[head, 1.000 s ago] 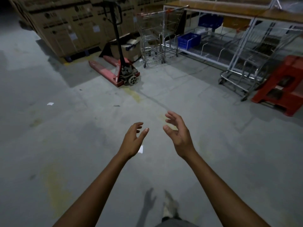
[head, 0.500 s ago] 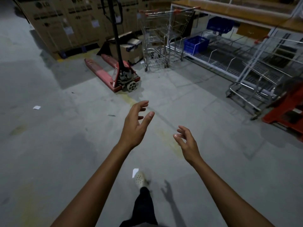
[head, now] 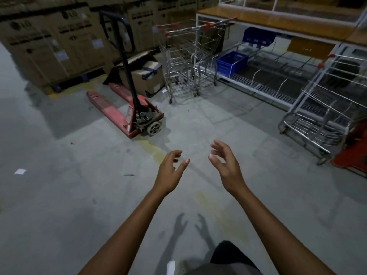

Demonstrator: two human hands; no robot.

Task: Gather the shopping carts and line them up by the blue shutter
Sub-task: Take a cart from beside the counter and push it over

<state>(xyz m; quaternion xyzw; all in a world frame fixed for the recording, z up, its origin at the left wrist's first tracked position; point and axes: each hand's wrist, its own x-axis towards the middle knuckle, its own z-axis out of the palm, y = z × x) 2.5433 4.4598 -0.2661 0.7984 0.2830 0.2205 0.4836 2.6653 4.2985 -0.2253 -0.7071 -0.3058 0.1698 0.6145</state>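
The left hand (head: 170, 173) and right hand (head: 228, 169) hang forward over the floor (head: 59, 195), fingers loosely spread, holding nothing. Two carts (head: 188, 60) stand well ahead of them, beside the pallet jack (head: 127, 108). A third cart (head: 325, 108) stands far right.

Dim overhead light, hand shadows on floor (head: 59, 205), edges bowed, blurred.

both hands reach out over the concrete floor (head: 59, 195), left hand (head: 168, 173) and right hand (head: 226, 167) loose-fingered and holding nothing. ahead, two shopping carts (head: 188, 56) stand side by side beside a red pallet jack (head: 123, 110), cardboard boxes (head: 49, 42) behind
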